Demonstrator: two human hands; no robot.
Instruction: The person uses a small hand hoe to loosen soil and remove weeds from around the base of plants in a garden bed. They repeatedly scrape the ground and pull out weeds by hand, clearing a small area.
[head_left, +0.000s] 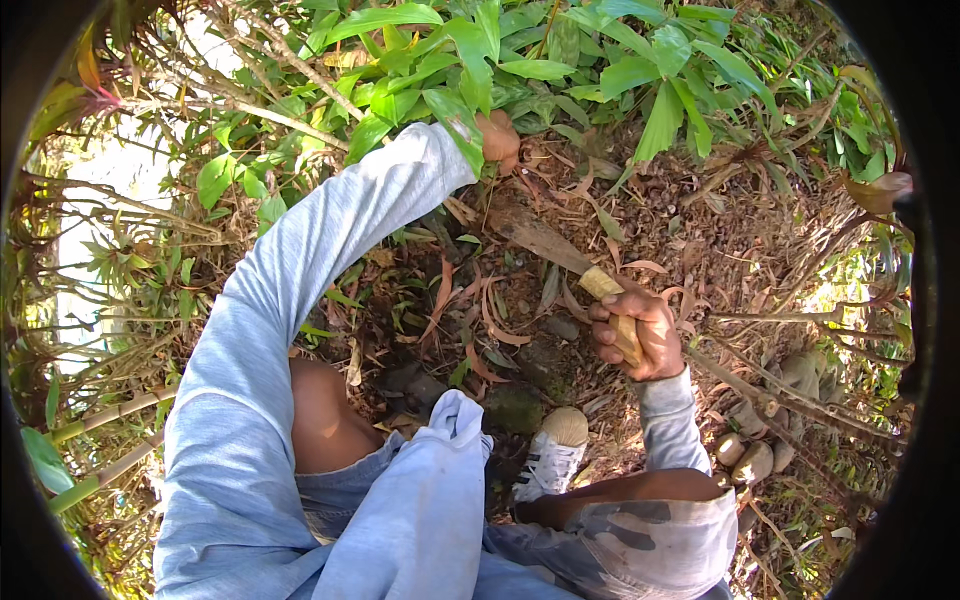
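Note:
My right hand (641, 330) is closed around the wooden handle (600, 283) of a broad, dirt-covered blade (540, 238) that looks like a machete. The blade points up and left, low over soil and dry leaves, and its tip lies just below my left hand (499, 141). That left hand reaches to the base of the leafy green plants (480, 60) with its fingers curled in. A leaf covers part of the wrist, and whether the fingers grip a stem cannot be made out. Brown fallen leaves (499, 322) lie between my arms.
Thin bare branches (795, 405) spread in from the right, near rounded stones (752, 461). More woody stems (285, 124) stand at the upper left. A mossy stone (514, 407) lies beside my white shoe (551, 454). Green canes (112, 412) cross the left edge.

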